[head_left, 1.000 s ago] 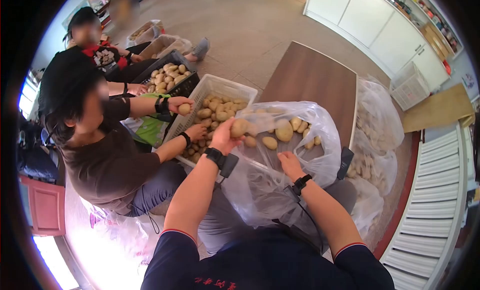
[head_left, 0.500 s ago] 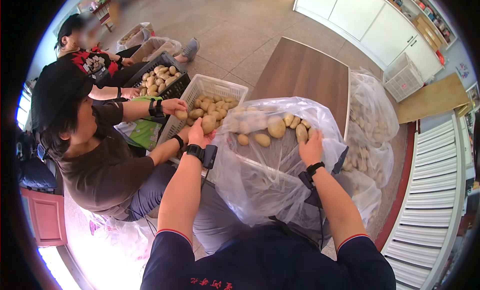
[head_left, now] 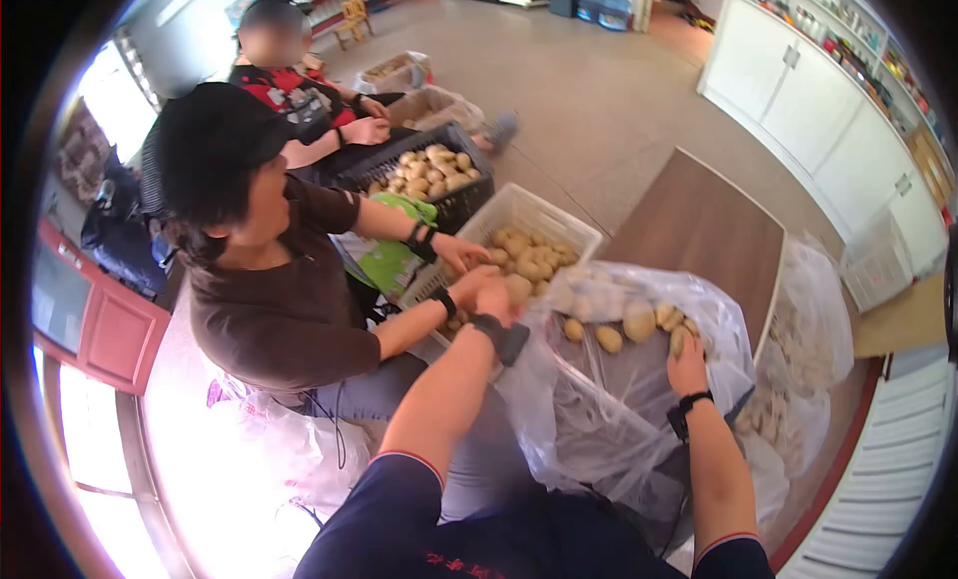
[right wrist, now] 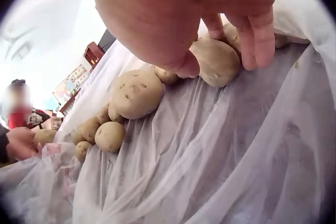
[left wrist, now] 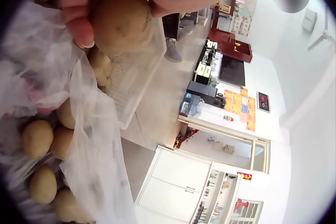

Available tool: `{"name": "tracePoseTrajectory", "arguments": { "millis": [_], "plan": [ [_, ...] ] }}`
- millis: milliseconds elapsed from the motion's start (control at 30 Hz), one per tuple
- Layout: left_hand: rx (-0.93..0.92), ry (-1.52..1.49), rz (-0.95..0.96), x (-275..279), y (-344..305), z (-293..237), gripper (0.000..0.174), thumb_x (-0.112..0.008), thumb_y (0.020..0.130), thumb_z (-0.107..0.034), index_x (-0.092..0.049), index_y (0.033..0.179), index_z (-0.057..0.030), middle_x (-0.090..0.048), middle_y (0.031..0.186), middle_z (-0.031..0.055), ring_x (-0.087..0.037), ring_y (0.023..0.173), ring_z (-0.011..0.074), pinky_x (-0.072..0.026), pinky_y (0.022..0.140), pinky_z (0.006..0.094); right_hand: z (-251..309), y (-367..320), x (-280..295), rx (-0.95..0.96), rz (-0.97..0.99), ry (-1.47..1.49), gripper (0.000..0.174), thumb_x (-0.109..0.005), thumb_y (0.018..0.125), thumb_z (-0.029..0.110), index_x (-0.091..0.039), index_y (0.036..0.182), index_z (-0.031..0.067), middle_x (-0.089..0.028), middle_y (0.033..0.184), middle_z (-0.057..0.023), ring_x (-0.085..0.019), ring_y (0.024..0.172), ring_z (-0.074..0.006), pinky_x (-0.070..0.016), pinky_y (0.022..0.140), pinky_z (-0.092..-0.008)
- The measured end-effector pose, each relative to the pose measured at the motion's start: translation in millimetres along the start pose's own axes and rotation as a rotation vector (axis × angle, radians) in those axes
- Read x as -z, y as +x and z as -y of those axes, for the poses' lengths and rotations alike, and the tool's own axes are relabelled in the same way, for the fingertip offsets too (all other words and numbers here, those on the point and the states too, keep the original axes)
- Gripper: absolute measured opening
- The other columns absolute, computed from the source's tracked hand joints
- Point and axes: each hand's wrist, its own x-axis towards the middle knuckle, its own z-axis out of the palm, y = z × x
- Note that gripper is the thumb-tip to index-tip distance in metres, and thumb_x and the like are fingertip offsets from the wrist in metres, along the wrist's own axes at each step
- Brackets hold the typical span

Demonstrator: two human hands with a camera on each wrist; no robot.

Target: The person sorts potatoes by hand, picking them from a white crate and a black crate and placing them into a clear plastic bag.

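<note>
My left hand (head_left: pixel 492 301) holds a large potato (left wrist: pixel 123 19) over the white crate (head_left: pixel 577 232) of potatoes. Fingers and thumb wrap round that potato in the left wrist view. Another person's hands (head_left: pixel 461 255) are right beside mine and partly overlap it in the head view. Inside the clear plastic bag (head_left: pixel 599 424), my right hand (head_left: pixel 687 367) grips a potato (right wrist: pixel 215 62) between thumb and fingers. Several more potatoes (right wrist: pixel 137 95) lie in a row to its left on the plastic.
The bag lies over a brown tabletop (head_left: pixel 699 220). To the left sits a person in a dark cap (head_left: pixel 220 130), with a black crate (head_left: pixel 479 195) of potatoes beyond. Full plastic bags (head_left: pixel 803 329) stand at the right, near a white radiator (head_left: pixel 888 469).
My right hand has moved from the bag's near side to the potatoes and taken one. The left hand has carried its potato over the crate, close to the other person's hands. The head view has turned left.
</note>
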Motion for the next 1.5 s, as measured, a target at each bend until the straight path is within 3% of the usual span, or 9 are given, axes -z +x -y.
{"name": "tracePoseTrajectory", "arguments": {
  "millis": [33, 100, 200, 333, 400, 600, 1233, 1433, 1500],
  "plan": [
    [-0.09, -0.125, 0.123, 12, 1, 9, 0.032, -0.039, 0.099, -0.031, -0.059, 0.111, -0.0084, -0.064, 0.108, 0.0087, -0.061, 0.097, 0.0276, -0.0519, 0.074, 0.0501, -2, -2, -3, 0.031, 0.015, -0.005, 0.059, -0.06, 0.083, 0.007, -0.038, 0.137, 0.0057, -0.043, 0.131, -0.0273, -0.045, 0.12, -0.0455, -0.0403, 0.101, -0.047],
    [0.441, -0.811, -0.666, -51, -5, -78, 0.026, -0.04, 0.099, -0.026, -0.059, 0.112, -0.0126, -0.064, 0.108, 0.0087, -0.063, 0.094, 0.0279, -0.0537, 0.063, 0.0454, 6, -2, -2, 0.006, 0.056, 0.004, 0.062, -0.061, 0.081, 0.006, -0.038, 0.138, 0.0056, -0.043, 0.132, -0.0274, -0.045, 0.12, -0.0459, -0.0402, 0.101, -0.0472],
    [0.775, -0.693, -0.875, -52, 9, -146, 0.025, -0.038, 0.1, -0.022, -0.059, 0.112, -0.0147, -0.064, 0.105, 0.0081, -0.064, 0.085, 0.028, -0.0528, 0.052, 0.0404, 20, -6, 5, -0.043, 0.092, -0.008, 0.066, -0.064, 0.079, 0.005, -0.036, 0.139, 0.0056, -0.042, 0.132, -0.0274, -0.044, 0.12, -0.0464, -0.0397, 0.102, -0.0476],
    [0.769, -0.591, -1.071, -65, 14, -156, 0.024, -0.043, 0.095, -0.018, -0.058, 0.112, -0.0086, -0.062, 0.085, 0.0135, -0.062, 0.065, 0.0256, -0.0509, 0.048, 0.0382, 15, -14, -6, 0.041, 0.007, -0.061, 0.069, -0.067, 0.077, 0.005, -0.036, 0.138, 0.0056, -0.041, 0.133, -0.0264, -0.045, 0.119, -0.0469, -0.0387, 0.102, -0.0487],
    [0.735, -0.704, -0.921, -58, 10, -156, 0.023, -0.047, 0.098, -0.02, -0.057, 0.116, -0.0101, -0.061, 0.101, 0.0078, -0.062, 0.074, 0.0222, -0.0521, 0.051, 0.036, 20, -8, -9, 0.078, -0.022, -0.066, 0.068, -0.068, 0.077, 0.005, -0.037, 0.137, 0.0054, -0.041, 0.134, -0.0258, -0.045, 0.119, -0.0469, -0.039, 0.102, -0.0488],
    [0.778, -0.577, -0.893, -59, 16, -230, 0.032, -0.05, 0.097, -0.022, -0.055, 0.125, -0.0071, -0.061, 0.101, 0.0083, -0.062, 0.077, 0.0202, -0.0532, 0.058, 0.034, 40, -21, 4, 0.079, 0.095, -0.085, 0.046, -0.066, 0.075, 0.0, -0.046, 0.116, 0.0053, -0.046, 0.121, -0.0192, -0.05, 0.109, -0.043, -0.0419, 0.091, -0.0504],
    [0.596, -0.681, -0.617, -103, 22, -277, 0.016, -0.057, 0.092, -0.017, -0.058, 0.104, -0.0049, -0.062, 0.089, 0.0044, -0.062, 0.066, 0.0138, -0.0513, 0.054, 0.0282, 40, -43, -4, 0.011, 0.161, -0.088, 0.049, -0.06, 0.078, 0.005, -0.048, 0.125, 0.0054, -0.048, 0.123, -0.0213, -0.049, 0.112, -0.0427, -0.0423, 0.094, -0.0485],
    [0.547, -0.684, -0.431, -119, 20, -282, 0.014, -0.057, 0.091, -0.018, -0.058, 0.098, -0.005, -0.062, 0.082, 0.0045, -0.061, 0.06, 0.0133, -0.0498, 0.051, 0.0274, 13, -44, -43, -0.038, 0.116, 0.087, 0.049, -0.066, 0.077, 0.013, -0.048, 0.121, 0.0018, -0.057, 0.108, -0.0201, -0.055, 0.104, -0.0418, -0.0455, 0.092, -0.0462],
    [0.534, -0.663, -0.416, -124, 19, -280, 0.014, -0.057, 0.09, -0.018, -0.058, 0.095, -0.005, -0.061, 0.079, 0.0051, -0.06, 0.056, 0.0139, -0.0491, 0.048, 0.0278, 23, -43, -44, -0.218, 0.085, 0.446, 0.041, -0.061, 0.083, 0.018, -0.05, 0.118, 0.0019, -0.061, 0.098, -0.0157, -0.063, 0.086, -0.0336, -0.0518, 0.078, -0.0444]
  ]
}}
